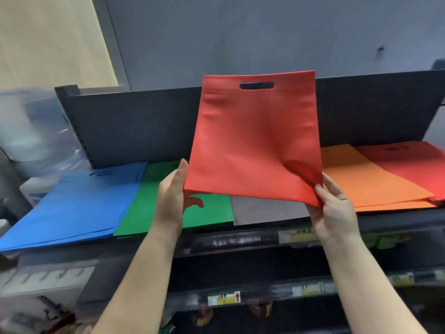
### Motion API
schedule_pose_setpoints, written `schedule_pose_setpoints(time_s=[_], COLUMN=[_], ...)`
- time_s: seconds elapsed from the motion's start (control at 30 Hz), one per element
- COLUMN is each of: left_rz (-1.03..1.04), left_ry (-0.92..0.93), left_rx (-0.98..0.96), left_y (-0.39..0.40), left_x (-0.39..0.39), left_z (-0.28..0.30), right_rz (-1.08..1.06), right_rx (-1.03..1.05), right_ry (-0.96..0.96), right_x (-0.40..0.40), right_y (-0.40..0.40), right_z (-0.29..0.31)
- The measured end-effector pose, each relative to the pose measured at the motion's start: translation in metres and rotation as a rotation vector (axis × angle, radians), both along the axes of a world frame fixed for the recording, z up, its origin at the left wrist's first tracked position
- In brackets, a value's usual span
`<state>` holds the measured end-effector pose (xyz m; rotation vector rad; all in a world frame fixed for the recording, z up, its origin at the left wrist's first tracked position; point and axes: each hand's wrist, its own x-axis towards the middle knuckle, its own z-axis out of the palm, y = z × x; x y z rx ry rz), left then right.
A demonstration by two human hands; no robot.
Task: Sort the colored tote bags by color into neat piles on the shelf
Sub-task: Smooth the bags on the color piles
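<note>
Both forearms are bare, without sleeves; left hand (pixel 169 198) and right hand (pixel 333 213) ungloved.

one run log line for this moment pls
both hands, left hand and right hand, hold red non-woven tote bag upright | above shelf | not yet piled

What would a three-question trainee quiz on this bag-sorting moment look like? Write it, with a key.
1. True or false: the red tote bag held up in front of the shelf is pinched by the left hand alone.
2. Which pile lies farthest left? A) blue pile B) green pile C) orange pile
3. Fill in: the red pile lies at the shelf's far ___ end, partly over the orange pile.

Key: 1 false, since the right hand pinches the other bottom corner; 2 A; 3 right.
</note>
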<state>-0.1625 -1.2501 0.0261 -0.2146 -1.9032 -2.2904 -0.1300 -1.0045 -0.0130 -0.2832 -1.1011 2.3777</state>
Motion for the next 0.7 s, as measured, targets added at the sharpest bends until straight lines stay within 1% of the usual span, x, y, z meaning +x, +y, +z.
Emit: schedule_pose_setpoints(time_s=[0.07,0.13,0.3,0.4,0.57,0.7], left_rz=[-0.068,-0.088,-0.148,-0.129,-0.086,-0.030], left_ry=[0.007,0.016,0.020,0.023,0.001,0.052], left_rx=[-0.025,-0.062,-0.049,-0.055,-0.094,-0.190], left_y=[0.029,0.058,0.142,0.199,0.300,0.364], left_x=[0.000,-0.002,0.010,0.022,0.046,0.062], left_z=[0.002,-0.003,-0.016,-0.024,-0.038,-0.049], right_rz=[-0.066,-0.131,-0.264,-0.342,-0.404,-0.427], right_rx=[0.020,0.029,0.116,0.204,0.317,0.437], right_ry=[-0.009,-0.008,0.003,-0.013,-0.013,-0.039], right_x=[0.008,0.018,0.039,0.051,0.075,0.089], right_y=[0.025,0.053,0.136,0.197,0.299,0.366], right_z=[0.000,0.000,-0.001,-0.002,0.006,0.010])
